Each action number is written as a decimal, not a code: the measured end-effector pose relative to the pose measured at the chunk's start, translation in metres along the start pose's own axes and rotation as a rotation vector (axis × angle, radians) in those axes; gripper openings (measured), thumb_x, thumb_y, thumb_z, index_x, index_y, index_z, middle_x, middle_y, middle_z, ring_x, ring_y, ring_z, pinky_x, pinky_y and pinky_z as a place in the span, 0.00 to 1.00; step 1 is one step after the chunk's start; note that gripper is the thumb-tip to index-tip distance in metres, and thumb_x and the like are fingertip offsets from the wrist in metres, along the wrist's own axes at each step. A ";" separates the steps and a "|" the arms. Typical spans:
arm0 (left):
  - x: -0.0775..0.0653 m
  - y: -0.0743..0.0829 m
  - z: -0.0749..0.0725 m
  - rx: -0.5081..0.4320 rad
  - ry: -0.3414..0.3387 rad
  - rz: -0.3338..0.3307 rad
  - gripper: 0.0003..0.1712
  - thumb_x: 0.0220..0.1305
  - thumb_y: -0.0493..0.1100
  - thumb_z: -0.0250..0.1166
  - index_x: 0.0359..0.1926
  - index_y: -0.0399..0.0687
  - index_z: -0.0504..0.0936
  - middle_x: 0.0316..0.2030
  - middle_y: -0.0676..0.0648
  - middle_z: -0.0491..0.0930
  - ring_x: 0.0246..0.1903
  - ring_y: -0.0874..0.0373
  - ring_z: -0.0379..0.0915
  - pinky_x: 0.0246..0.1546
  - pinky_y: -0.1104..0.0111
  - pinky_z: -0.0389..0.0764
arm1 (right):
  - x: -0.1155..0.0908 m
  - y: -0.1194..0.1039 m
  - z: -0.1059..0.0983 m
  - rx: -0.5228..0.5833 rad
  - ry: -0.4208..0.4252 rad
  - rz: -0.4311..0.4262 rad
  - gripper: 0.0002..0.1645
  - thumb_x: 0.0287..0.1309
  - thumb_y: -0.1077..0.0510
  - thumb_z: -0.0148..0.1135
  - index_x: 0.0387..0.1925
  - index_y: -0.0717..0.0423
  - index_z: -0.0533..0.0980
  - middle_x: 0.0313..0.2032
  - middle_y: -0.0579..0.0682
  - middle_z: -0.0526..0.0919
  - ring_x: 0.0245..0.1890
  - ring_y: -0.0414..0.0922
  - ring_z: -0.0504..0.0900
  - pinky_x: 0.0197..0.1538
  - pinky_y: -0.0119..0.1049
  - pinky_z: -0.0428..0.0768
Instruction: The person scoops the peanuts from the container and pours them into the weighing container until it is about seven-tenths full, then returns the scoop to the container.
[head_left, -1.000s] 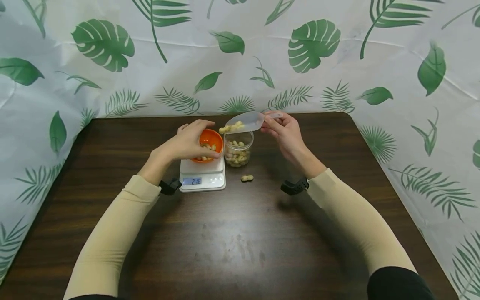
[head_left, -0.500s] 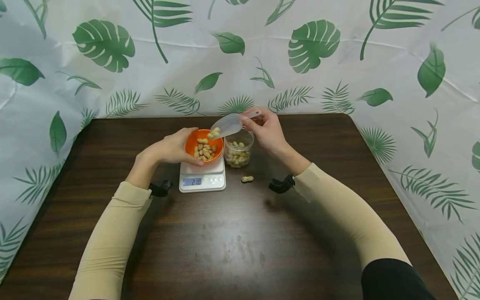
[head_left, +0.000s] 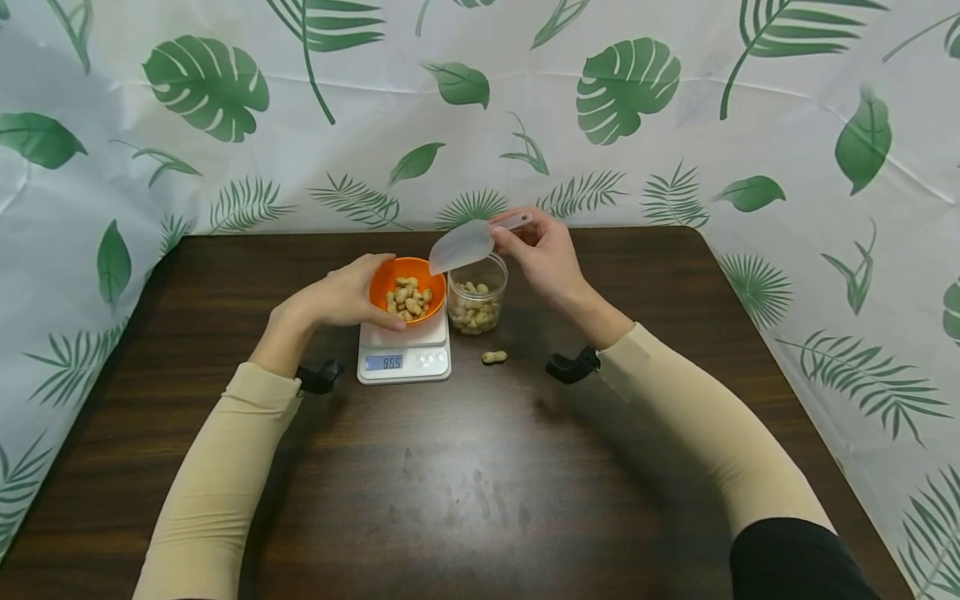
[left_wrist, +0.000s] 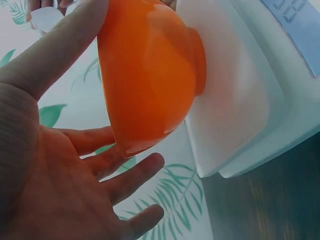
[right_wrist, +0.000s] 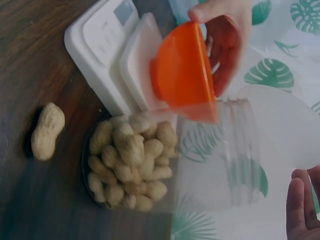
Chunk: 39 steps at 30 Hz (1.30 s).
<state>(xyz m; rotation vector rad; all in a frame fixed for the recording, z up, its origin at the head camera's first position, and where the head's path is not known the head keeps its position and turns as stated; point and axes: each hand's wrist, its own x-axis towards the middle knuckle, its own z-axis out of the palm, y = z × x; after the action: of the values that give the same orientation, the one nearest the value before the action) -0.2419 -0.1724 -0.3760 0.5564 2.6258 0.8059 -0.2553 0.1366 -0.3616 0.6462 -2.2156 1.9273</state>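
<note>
An orange bowl (head_left: 409,288) with several unshelled peanuts in it sits on the white kitchen scale (head_left: 405,354). My left hand (head_left: 341,293) holds the bowl between thumb and fingers at its rim; in the left wrist view the bowl's foot (left_wrist: 199,62) rests on the scale's plate. My right hand (head_left: 542,254) pinches the handle of a translucent scoop (head_left: 461,247), tilted with its tip over the bowl's right rim. No peanuts show on the scoop. Beneath it stands an open clear jar (right_wrist: 220,160) partly filled with peanuts (right_wrist: 132,160).
One loose peanut (head_left: 494,357) lies on the dark wooden table (head_left: 480,467) in front of the jar. The jar stands right beside the scale. A leaf-print sheet (head_left: 510,117) hangs behind the table's back edge.
The scoop moved left to the bowl and tipped; its peanuts are gone from it. My left hand shifted left, uncovering the bowl. The scale's reading has changed. My right hand drew back slightly.
</note>
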 end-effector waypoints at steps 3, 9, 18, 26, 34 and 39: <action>0.000 0.000 0.001 -0.008 0.001 -0.004 0.66 0.52 0.59 0.81 0.79 0.35 0.52 0.74 0.35 0.58 0.69 0.40 0.58 0.68 0.36 0.56 | 0.000 -0.003 -0.008 -0.002 0.023 -0.002 0.12 0.70 0.63 0.65 0.50 0.66 0.80 0.47 0.54 0.84 0.43 0.51 0.83 0.49 0.45 0.82; 0.000 -0.001 0.001 -0.026 0.007 0.013 0.66 0.52 0.58 0.81 0.79 0.35 0.52 0.73 0.35 0.59 0.69 0.40 0.59 0.68 0.40 0.59 | 0.001 -0.009 -0.024 -0.024 0.029 -0.003 0.12 0.70 0.62 0.65 0.50 0.66 0.80 0.46 0.51 0.84 0.41 0.52 0.82 0.48 0.44 0.81; 0.001 0.002 -0.002 -0.003 0.033 0.029 0.62 0.56 0.57 0.79 0.79 0.36 0.53 0.75 0.35 0.56 0.72 0.39 0.54 0.68 0.33 0.49 | 0.000 -0.015 -0.035 -0.172 -0.014 -0.024 0.11 0.70 0.61 0.65 0.49 0.63 0.82 0.38 0.54 0.84 0.35 0.51 0.81 0.42 0.36 0.78; 0.015 0.024 0.003 -0.007 0.149 0.118 0.53 0.60 0.57 0.76 0.77 0.40 0.60 0.74 0.40 0.62 0.72 0.41 0.57 0.69 0.36 0.44 | 0.005 -0.023 -0.028 -0.393 -0.142 -0.009 0.11 0.69 0.55 0.67 0.48 0.56 0.81 0.41 0.50 0.85 0.39 0.45 0.86 0.41 0.39 0.80; 0.033 0.044 0.015 0.021 0.141 0.151 0.51 0.60 0.59 0.76 0.75 0.43 0.65 0.71 0.42 0.68 0.68 0.42 0.64 0.70 0.40 0.42 | 0.010 -0.029 -0.019 -0.515 -0.283 -0.002 0.08 0.69 0.57 0.66 0.46 0.57 0.80 0.41 0.50 0.85 0.41 0.45 0.85 0.45 0.43 0.82; 0.042 0.053 0.021 0.037 0.103 0.152 0.53 0.58 0.62 0.76 0.76 0.43 0.64 0.71 0.44 0.68 0.70 0.44 0.63 0.71 0.41 0.40 | 0.014 -0.027 -0.014 -0.649 -0.394 -0.073 0.07 0.68 0.60 0.67 0.43 0.59 0.79 0.39 0.52 0.85 0.39 0.46 0.85 0.41 0.43 0.82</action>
<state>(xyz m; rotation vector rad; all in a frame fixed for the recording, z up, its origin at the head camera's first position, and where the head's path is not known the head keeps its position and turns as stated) -0.2554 -0.1037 -0.3695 0.7512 2.7220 0.8540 -0.2595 0.1445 -0.3290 1.0194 -2.7759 0.9890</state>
